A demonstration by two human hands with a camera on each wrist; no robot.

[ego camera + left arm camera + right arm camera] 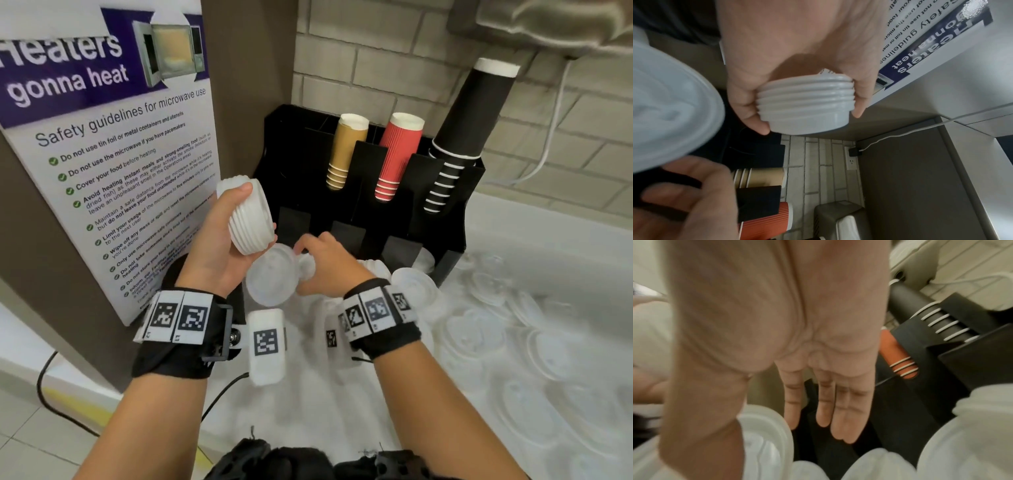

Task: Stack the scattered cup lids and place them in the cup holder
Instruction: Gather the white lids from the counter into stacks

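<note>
a microwave safety poster (113,144) stands at the far left. beside it the left hand (219,246) is raised above the bench (342,411), fingers and thumb curled round a stack of white lids (250,219). just below that stack, the right hand (325,270) pinches a single lid (270,277) at its edge, the other fingers straight. behind stands the black cup holder (455,219) with tan, red and black cups. further right, loose lids (479,329) lie scattered on the bench.
</note>
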